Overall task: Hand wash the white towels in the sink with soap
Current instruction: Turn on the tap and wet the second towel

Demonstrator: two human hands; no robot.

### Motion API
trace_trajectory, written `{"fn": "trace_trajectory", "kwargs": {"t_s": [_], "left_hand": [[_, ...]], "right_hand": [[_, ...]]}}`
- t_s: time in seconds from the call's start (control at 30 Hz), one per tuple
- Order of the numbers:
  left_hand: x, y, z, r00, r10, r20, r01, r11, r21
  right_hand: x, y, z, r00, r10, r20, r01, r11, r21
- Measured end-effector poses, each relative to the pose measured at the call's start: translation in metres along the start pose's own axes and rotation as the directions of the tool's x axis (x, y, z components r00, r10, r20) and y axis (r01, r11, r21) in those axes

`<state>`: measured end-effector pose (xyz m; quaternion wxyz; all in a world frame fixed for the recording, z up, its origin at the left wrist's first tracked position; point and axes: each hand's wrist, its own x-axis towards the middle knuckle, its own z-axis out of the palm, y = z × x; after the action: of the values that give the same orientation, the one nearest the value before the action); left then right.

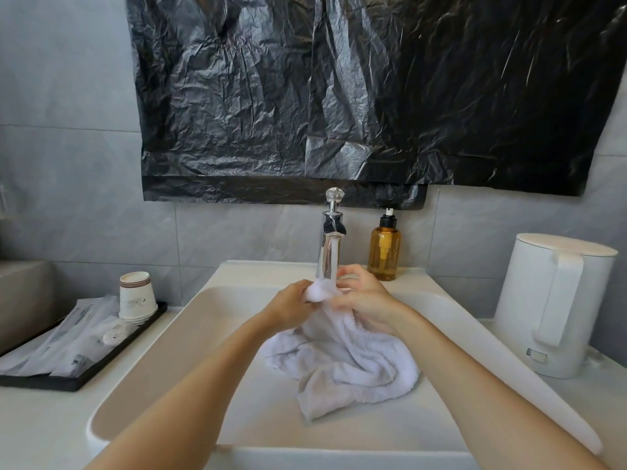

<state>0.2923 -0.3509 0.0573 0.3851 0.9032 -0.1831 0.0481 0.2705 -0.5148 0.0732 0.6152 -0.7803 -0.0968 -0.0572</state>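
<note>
**A:** From the head view, where's the cloth?

**B:** The white towel (342,361) has one bunched end up between the fingers and under the water stream (334,262). The rest trails from below the fingers into the sink (203,334). The left hand (290,307) has its fingers curled tight, pinching that wad. The right hand (366,307) wraps the cloth just beside it, though its fingertips are blurred, so I can't tell exactly how they lie.

**A:** What could go wrong?

**B:** As I judge it, splash. The wad sits right against the faucet (329,245), so hard rubbing there could throw water over the rim. A wet, heavy towel could also slip out of a pinch and drop. I see no suds, so the wash may lack soap.

**A:** And what's around them?

**B:** The soap bottle (384,252) stands just beyond the right fingers and slightly to their right, near enough to knock with a knuckle. The white kettle (553,307) is well off to their right. Far left of the left fingers, paper cups (135,296) and wrapped packets (68,340) sit on a black tray (81,381). Black plastic sheet (339,96) hangs on the wall above everything.

**A:** Anything blocking?

**B:** Only the faucet itself, which crowds the fingers from behind.
</note>
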Motion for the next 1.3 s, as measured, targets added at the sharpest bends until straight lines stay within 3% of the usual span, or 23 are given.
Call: {"fn": "trace_trajectory", "kwargs": {"t_s": [0.17, 0.3, 0.43, 0.57, 0.7, 0.87, 0.93, 1.03, 1.13, 1.2, 1.3], "left_hand": [[-0.002, 0.004, -0.009, 0.998, 0.022, -0.054, -0.030, 0.988, -0.152], [-0.004, 0.007, -0.014, 0.995, -0.012, -0.094, -0.011, 0.970, -0.242], [-0.005, 0.004, -0.021, 0.995, -0.036, -0.097, 0.011, 0.970, -0.242], [0.000, -0.002, -0.024, 0.967, -0.145, -0.209, 0.073, 0.945, -0.320], [0.003, -0.008, -0.030, 0.875, -0.353, -0.332, 0.206, 0.891, -0.404], [-0.001, -0.003, -0.032, 0.802, -0.341, -0.490, 0.146, 0.908, -0.393], [-0.005, 0.000, -0.036, 0.753, -0.331, -0.568, 0.099, 0.911, -0.400], [-0.011, 0.005, -0.045, 0.617, -0.366, -0.697, 0.018, 0.892, -0.452], [-0.013, 0.005, -0.051, 0.515, -0.426, -0.744, -0.014, 0.864, -0.504], [-0.011, -0.001, -0.051, 0.546, -0.456, -0.703, 0.015, 0.844, -0.536], [-0.007, -0.008, -0.048, 0.656, -0.465, -0.594, 0.101, 0.835, -0.542]], "right_hand": [[-0.003, 0.006, -0.006, 0.988, 0.064, 0.141, -0.003, 0.919, -0.395], [-0.001, 0.003, -0.010, 0.983, 0.130, 0.130, -0.051, 0.871, -0.489], [0.003, 0.000, -0.017, 0.997, 0.068, 0.033, -0.047, 0.905, -0.422], [0.008, 0.002, -0.019, 0.988, -0.056, -0.142, -0.007, 0.914, -0.405], [0.008, -0.003, -0.034, 0.881, -0.136, -0.453, -0.040, 0.933, -0.358], [0.005, -0.003, -0.031, 0.809, -0.244, -0.535, 0.035, 0.928, -0.371], [0.005, -0.003, -0.028, 0.818, -0.282, -0.501, 0.115, 0.934, -0.339], [0.002, -0.005, -0.022, 0.895, -0.298, -0.333, 0.213, 0.940, -0.268], [0.001, -0.002, -0.013, 0.968, -0.215, -0.129, 0.175, 0.947, -0.268], [0.002, -0.004, -0.010, 0.979, -0.173, -0.112, 0.137, 0.952, -0.273], [0.004, -0.011, -0.012, 0.956, -0.146, -0.253, 0.105, 0.980, -0.170]]}}
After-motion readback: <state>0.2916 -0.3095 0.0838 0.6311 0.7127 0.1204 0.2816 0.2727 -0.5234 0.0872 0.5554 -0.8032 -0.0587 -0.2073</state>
